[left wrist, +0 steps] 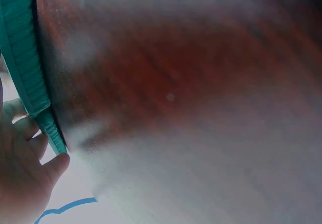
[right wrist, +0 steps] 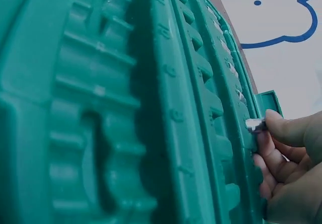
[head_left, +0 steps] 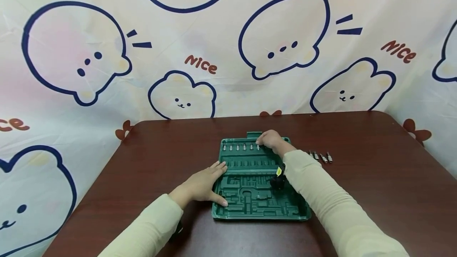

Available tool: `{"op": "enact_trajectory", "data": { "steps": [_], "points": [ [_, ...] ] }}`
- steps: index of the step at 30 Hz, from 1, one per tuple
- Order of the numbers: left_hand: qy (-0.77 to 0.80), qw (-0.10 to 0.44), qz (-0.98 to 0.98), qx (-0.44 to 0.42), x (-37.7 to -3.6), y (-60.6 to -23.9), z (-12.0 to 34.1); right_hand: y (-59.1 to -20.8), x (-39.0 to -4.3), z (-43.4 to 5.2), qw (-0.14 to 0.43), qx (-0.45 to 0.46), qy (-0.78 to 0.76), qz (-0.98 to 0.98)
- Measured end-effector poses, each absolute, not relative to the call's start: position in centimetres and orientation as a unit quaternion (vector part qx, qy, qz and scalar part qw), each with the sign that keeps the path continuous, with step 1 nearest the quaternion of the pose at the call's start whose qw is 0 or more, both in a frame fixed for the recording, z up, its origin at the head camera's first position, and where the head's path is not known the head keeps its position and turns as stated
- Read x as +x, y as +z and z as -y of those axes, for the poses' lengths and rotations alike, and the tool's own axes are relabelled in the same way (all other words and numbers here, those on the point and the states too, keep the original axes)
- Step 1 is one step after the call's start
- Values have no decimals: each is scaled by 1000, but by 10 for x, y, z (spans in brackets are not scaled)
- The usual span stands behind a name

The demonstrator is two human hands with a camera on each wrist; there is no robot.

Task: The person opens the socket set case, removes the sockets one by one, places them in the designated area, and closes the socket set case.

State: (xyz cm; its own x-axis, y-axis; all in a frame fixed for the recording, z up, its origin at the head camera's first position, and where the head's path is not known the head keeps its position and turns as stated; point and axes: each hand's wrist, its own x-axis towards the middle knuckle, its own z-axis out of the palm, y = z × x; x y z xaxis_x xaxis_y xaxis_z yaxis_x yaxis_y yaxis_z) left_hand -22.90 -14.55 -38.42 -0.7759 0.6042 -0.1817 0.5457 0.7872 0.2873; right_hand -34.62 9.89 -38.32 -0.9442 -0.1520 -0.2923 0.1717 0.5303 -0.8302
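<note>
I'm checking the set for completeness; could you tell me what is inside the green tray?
The green tray holds small metal bits along its far row; other slots look empty. The right hand covers that row's end.

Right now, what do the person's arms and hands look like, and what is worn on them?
Both arms wear long, pale cream sleeves that reach the wrists. The left hand and right hand are bare: no gloves or rings show. A small black device with a yellow mark sits under the right wrist.
</note>
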Motion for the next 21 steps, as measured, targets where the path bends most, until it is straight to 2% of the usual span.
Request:
{"op": "enact_trajectory", "data": {
  "steps": [10,21],
  "points": [
    [111,134,-934,313,-224,-388,143,-383,-340,-115,128,26,-571,-810],
    [118,145,-934,303,-229,-383,147,-355,-326,-126,136,-15,-620,-773]
  ]
}}
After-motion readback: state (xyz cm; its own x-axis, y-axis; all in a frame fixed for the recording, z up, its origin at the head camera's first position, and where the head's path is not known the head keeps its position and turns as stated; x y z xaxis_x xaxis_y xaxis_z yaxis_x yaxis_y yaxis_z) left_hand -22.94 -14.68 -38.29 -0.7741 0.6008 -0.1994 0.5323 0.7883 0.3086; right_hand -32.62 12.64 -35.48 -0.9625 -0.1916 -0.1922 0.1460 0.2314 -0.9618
